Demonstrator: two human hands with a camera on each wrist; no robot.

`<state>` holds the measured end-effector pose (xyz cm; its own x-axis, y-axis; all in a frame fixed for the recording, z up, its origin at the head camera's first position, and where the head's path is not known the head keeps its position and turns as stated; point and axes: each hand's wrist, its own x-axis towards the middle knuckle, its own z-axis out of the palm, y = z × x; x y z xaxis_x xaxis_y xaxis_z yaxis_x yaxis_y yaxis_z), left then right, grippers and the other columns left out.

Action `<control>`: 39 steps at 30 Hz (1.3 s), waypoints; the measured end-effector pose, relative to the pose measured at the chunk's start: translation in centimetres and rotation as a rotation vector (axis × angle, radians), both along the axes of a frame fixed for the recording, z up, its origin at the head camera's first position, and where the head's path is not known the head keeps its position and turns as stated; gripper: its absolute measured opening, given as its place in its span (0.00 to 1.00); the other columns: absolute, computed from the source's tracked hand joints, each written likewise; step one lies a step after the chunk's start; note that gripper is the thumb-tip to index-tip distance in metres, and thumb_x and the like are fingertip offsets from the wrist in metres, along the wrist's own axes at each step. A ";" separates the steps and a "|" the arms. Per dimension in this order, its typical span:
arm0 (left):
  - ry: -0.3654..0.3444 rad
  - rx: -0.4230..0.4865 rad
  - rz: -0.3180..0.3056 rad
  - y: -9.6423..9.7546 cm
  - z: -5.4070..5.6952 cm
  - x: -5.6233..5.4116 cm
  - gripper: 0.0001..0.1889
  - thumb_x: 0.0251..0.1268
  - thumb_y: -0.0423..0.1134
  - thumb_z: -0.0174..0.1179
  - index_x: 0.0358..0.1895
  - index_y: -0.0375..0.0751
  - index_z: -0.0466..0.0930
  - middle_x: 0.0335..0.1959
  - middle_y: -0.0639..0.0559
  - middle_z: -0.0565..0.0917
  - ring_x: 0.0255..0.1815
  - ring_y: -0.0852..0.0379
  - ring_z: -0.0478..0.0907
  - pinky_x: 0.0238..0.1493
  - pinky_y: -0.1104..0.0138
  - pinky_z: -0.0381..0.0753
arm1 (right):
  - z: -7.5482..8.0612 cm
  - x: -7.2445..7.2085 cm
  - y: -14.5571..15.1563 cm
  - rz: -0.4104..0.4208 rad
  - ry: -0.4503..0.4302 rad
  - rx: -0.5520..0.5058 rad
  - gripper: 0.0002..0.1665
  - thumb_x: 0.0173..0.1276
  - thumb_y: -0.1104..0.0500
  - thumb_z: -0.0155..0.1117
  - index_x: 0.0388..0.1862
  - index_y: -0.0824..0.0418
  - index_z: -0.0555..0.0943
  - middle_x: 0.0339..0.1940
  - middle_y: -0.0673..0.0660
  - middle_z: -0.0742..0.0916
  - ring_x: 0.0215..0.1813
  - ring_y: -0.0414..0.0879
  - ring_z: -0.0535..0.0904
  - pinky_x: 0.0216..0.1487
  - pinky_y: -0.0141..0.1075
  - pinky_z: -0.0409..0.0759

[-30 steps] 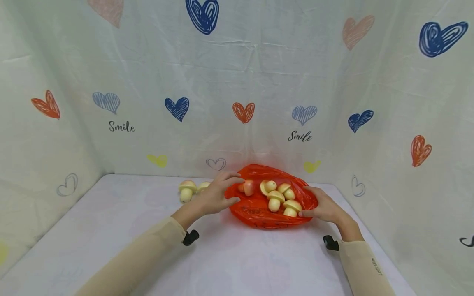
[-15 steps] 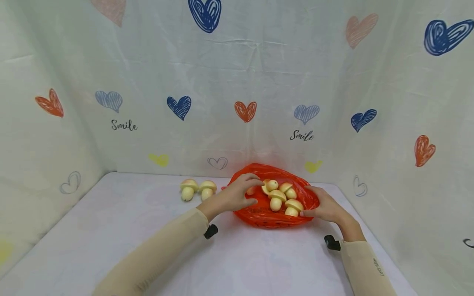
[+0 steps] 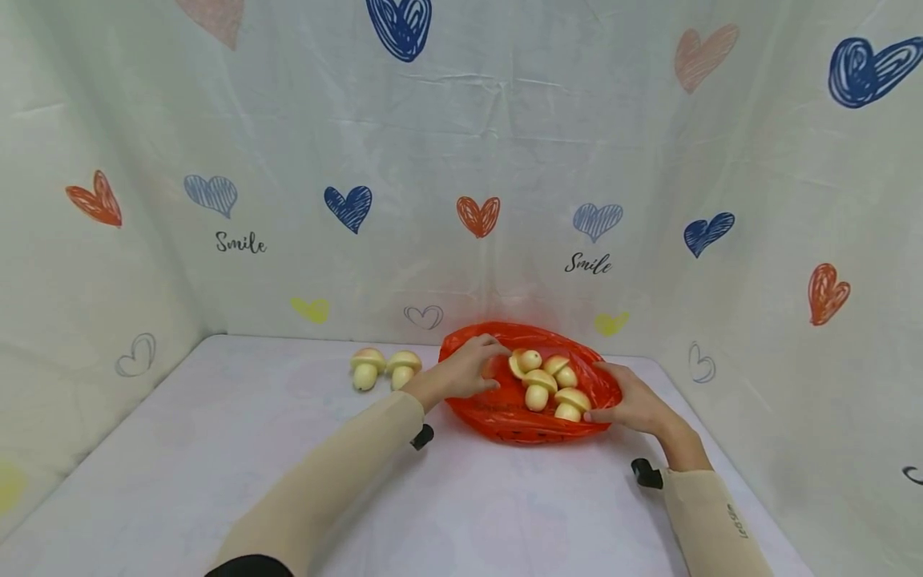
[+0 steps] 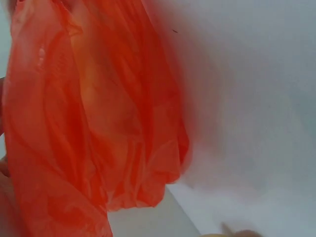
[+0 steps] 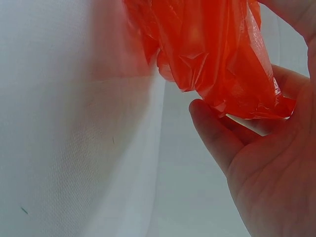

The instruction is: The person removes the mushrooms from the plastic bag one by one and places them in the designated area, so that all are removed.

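Observation:
A red plastic bag [image 3: 497,417] lies at the back of the table with its mouth spread wide. Several toy mushrooms [image 3: 535,390], cream-stemmed with yellowish caps, sit inside. My left hand [image 3: 461,373] reaches in over the bag's left rim, thumb and fingers around a reddish-looking mushroom [image 3: 493,368] that they partly cover. In the left wrist view, red plastic [image 4: 123,113] hides most of this hand. My right hand [image 3: 630,401] holds the bag's right rim; the right wrist view shows the plastic [image 5: 212,54] between its thumb and fingers.
Two more toy mushrooms [image 3: 368,369] stand on the white-covered table [image 3: 288,449], left of the bag. A white curtain [image 3: 519,144] printed with hearts rises behind the table and along both sides.
My left hand has moved right, from the bag's left rim to over the leftmost mushroom inside, and its thumb has drawn closer to the fingers. My right hand stays at the right rim.

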<state>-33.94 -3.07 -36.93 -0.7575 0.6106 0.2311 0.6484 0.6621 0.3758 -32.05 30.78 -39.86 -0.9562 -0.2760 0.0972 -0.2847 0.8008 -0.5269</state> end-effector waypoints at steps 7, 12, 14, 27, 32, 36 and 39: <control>-0.061 -0.011 0.027 0.1 -1.0 -1.1 0.29 0.59 0.39 0.67 0.65 0.47 0.71 0.61 0.50 0.68 0.63 0.52 0.64 0.64 0.59 0.67 | -0.2 -0.1 0.0 -0.006 -0.007 -0.007 0.61 0.45 0.41 0.77 0.73 0.58 0.58 0.69 0.65 0.65 0.66 0.65 0.62 0.56 0.63 0.71; -0.073 -0.029 0.043 0.0 -1.6 -1.8 0.29 0.59 0.38 0.66 0.65 0.46 0.70 0.61 0.49 0.67 0.63 0.52 0.64 0.65 0.59 0.66 | -0.1 -0.1 -0.1 -0.003 -0.015 -0.007 0.61 0.45 0.41 0.77 0.74 0.59 0.57 0.69 0.66 0.65 0.66 0.66 0.62 0.56 0.63 0.70; -0.076 -0.035 0.050 -0.1 -1.8 -2.1 0.29 0.59 0.38 0.66 0.66 0.46 0.70 0.62 0.49 0.67 0.63 0.52 0.64 0.65 0.59 0.66 | 0.0 -0.1 0.0 -0.003 -0.018 -0.004 0.61 0.45 0.41 0.77 0.74 0.59 0.57 0.69 0.65 0.65 0.66 0.66 0.62 0.56 0.63 0.70; -0.111 -0.054 0.107 0.0 -2.4 -2.9 0.32 0.58 0.37 0.67 0.67 0.46 0.68 0.62 0.48 0.67 0.61 0.52 0.66 0.63 0.60 0.69 | 0.1 -0.1 -0.1 0.002 0.000 -0.009 0.60 0.45 0.42 0.78 0.73 0.59 0.59 0.69 0.65 0.66 0.66 0.65 0.63 0.56 0.62 0.71; -0.133 -0.041 0.105 0.2 -2.3 -2.8 0.31 0.58 0.35 0.67 0.67 0.46 0.69 0.61 0.48 0.67 0.58 0.52 0.68 0.62 0.60 0.70 | 0.1 -0.1 -0.1 0.020 0.023 -0.011 0.60 0.45 0.42 0.77 0.73 0.59 0.60 0.68 0.65 0.66 0.66 0.65 0.63 0.56 0.62 0.71; -0.132 -0.054 0.085 0.3 -2.2 -2.8 0.31 0.57 0.33 0.68 0.66 0.46 0.70 0.60 0.48 0.66 0.58 0.51 0.68 0.62 0.60 0.70 | 0.1 -0.1 0.0 0.021 0.021 -0.012 0.59 0.45 0.42 0.77 0.73 0.59 0.59 0.68 0.65 0.66 0.66 0.65 0.63 0.56 0.62 0.71; -0.128 -0.073 0.079 0.4 -2.3 -2.8 0.31 0.56 0.33 0.68 0.65 0.48 0.71 0.60 0.48 0.66 0.59 0.50 0.67 0.61 0.60 0.70 | 0.0 -0.2 0.0 0.011 0.012 -0.007 0.60 0.45 0.42 0.77 0.73 0.59 0.59 0.69 0.65 0.66 0.66 0.65 0.63 0.56 0.62 0.71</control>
